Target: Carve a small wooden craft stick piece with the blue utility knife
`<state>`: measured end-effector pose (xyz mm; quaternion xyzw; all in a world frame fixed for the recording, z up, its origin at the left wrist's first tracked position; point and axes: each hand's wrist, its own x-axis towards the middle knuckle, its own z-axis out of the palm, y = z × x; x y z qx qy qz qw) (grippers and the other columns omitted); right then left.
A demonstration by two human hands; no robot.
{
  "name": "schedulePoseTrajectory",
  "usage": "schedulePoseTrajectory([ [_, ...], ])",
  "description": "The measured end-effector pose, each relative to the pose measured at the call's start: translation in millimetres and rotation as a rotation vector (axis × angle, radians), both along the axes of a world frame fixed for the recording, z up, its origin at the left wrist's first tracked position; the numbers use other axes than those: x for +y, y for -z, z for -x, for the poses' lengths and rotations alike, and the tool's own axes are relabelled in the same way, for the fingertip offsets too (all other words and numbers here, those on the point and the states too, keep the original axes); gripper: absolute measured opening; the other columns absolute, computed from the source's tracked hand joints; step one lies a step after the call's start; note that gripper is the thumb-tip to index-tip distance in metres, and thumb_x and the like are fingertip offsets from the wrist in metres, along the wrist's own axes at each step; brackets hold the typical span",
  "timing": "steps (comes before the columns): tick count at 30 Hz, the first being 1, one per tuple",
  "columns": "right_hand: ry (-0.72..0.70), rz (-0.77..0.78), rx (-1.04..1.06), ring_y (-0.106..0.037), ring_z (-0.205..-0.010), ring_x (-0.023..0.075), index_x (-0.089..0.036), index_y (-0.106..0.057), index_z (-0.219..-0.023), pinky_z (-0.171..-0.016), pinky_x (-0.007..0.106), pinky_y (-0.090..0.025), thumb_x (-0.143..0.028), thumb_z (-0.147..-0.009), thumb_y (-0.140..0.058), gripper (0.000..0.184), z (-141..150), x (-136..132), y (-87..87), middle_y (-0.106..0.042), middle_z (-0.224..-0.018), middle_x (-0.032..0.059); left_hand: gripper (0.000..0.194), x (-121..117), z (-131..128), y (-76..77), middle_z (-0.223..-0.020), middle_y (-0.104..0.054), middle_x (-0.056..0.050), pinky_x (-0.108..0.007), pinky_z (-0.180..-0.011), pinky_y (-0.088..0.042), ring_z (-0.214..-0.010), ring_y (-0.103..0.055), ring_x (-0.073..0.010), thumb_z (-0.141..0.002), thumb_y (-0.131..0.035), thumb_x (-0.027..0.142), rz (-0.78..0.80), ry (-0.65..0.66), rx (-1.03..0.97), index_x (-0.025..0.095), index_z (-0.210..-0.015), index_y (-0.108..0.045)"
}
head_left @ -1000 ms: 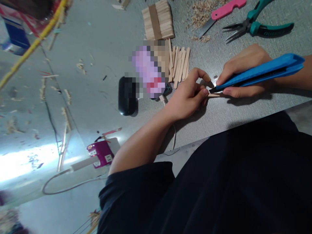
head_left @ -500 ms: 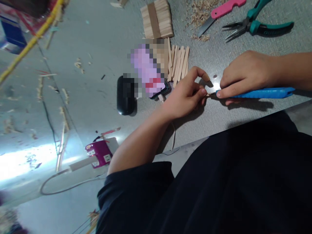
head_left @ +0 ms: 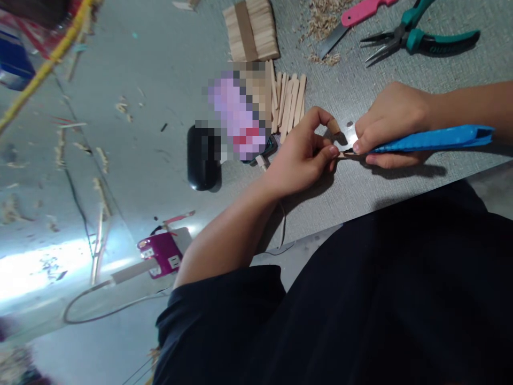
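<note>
My left hand (head_left: 298,160) is closed in a pinch on a thin wooden stick (head_left: 343,155), most of which is hidden by the fingers. Its forefinger is bent and lifted above the thumb. Wrapped in my right hand (head_left: 395,120) is a blue utility knife (head_left: 444,139), its handle angled up to the right. The knife's dark blade reaches the stick between the two hands, close to the left thumb. Several loose craft sticks (head_left: 294,99) lie just beyond my left hand.
Farther back are a banded stick bundle (head_left: 262,32), a pink-handled blade (head_left: 360,13), wood shavings (head_left: 323,21) and green-handled pliers (head_left: 441,43). A cabled, blurred phone (head_left: 240,117) and a black case (head_left: 202,166) lie left. A purple power adapter (head_left: 162,254) sits lower left.
The knife's handle has swung upward and its rear end is higher, as my right hand tilted. My left hand keeps its pinch on the stick. The whole view has shifted slightly.
</note>
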<state>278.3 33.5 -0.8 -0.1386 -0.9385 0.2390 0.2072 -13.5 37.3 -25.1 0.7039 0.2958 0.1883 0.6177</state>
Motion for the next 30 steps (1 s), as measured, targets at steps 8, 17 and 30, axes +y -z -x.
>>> schedulePoseTrajectory([
  [8,0.009,0.102,0.100,-0.069,-0.090,0.0129,-0.027,-0.074,-0.114,-0.093,0.028,-0.055,-0.053,-0.113,-0.058,0.031,2,4,5.8,-0.071,-0.089,-0.0035,0.040,1,3,0.5,-0.065,-0.059,0.007,-0.025,-0.049,-0.047,-0.050,-0.057,-0.0124,-0.108,-0.079,0.056,-0.031,0.013,0.007,0.030,-0.124,-0.052],
  [17,0.010,0.086,0.186,-0.068,-0.083,0.0114,-0.025,-0.067,-0.114,-0.080,0.026,-0.051,-0.039,-0.113,-0.058,0.016,1,-4,4.0,-0.074,-0.093,-0.0034,0.043,1,3,5.5,-0.069,-0.059,0.006,-0.023,-0.049,-0.043,-0.050,-0.059,-0.0125,-0.106,-0.081,0.058,-0.011,-0.017,0.030,0.030,-0.124,-0.052],
  [30,0.190,0.067,0.269,-0.074,-0.078,0.0157,-0.024,-0.072,-0.120,-0.072,0.030,-0.050,-0.038,-0.113,-0.067,0.017,1,-22,-8.4,-0.083,-0.095,0.0019,0.043,-2,3,-6.3,-0.069,-0.066,0.006,-0.025,-0.041,-0.036,-0.045,-0.051,-0.0115,-0.104,-0.084,0.056,0.150,-0.017,-0.049,0.031,-0.122,-0.054],
])
